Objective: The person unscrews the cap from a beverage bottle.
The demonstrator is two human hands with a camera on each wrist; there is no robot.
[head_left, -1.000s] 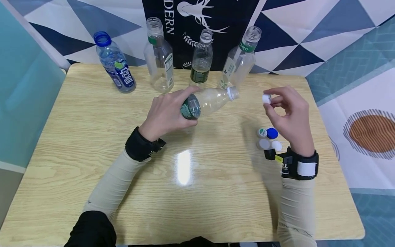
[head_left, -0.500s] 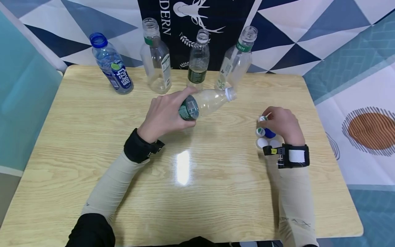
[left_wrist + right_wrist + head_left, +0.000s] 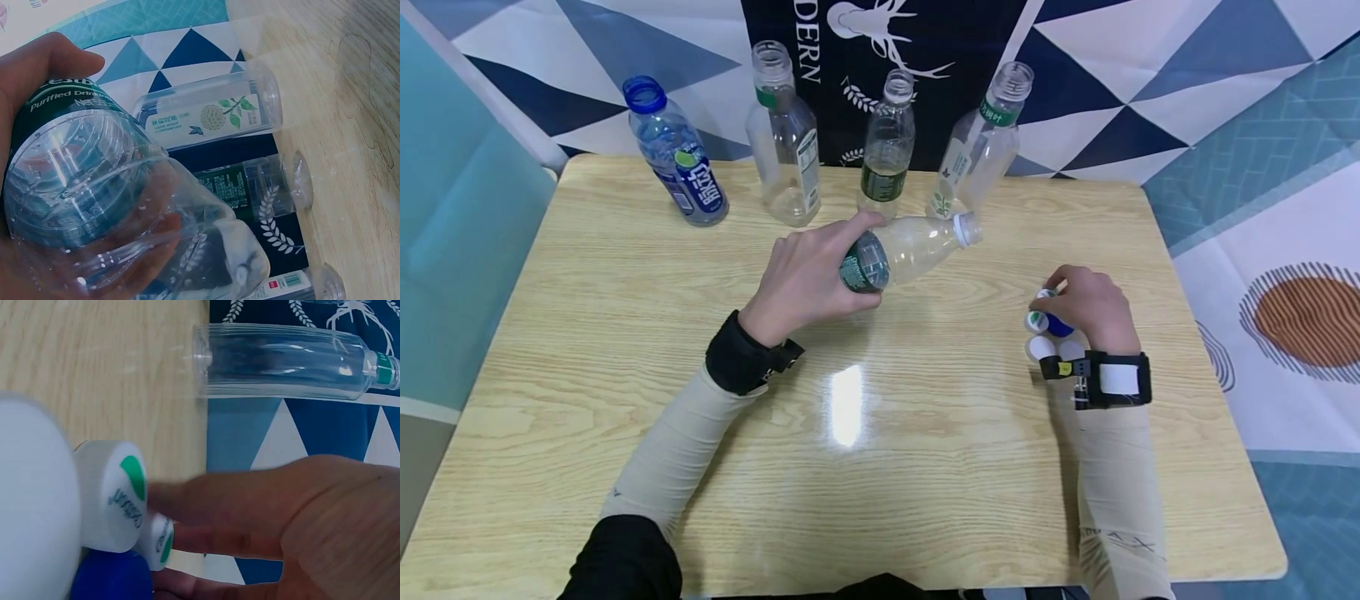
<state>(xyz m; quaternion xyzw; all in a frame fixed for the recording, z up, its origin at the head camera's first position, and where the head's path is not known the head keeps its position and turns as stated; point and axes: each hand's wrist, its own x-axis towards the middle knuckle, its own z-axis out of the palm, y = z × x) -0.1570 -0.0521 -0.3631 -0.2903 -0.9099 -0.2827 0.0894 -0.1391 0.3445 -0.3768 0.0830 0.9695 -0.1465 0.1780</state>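
My left hand (image 3: 816, 271) grips a clear plastic bottle (image 3: 917, 246) with a green label around its lower part. The bottle lies tilted in the air, its uncapped mouth pointing right. On the right of the table, my right hand (image 3: 1086, 304) pinches a white bottle cap (image 3: 157, 540) with a green mark, down at the table. Beside that cap sit another green-marked white cap (image 3: 1037, 322), a blue cap (image 3: 1060, 326) and plain white caps (image 3: 1040, 347), partly covered by the hand and wrist camera.
Along the back edge stand a blue-necked bottle (image 3: 679, 154), a tall clear bottle (image 3: 786, 137), a small green-labelled bottle (image 3: 886, 142) and a square clear bottle (image 3: 981, 142), all without caps. A patterned cloth (image 3: 1097, 83) hangs behind the wooden table (image 3: 925, 467).
My right hand has come down from above the table with the white cap and set it against the other caps. The left hand keeps holding the bottle in nearly the same place.
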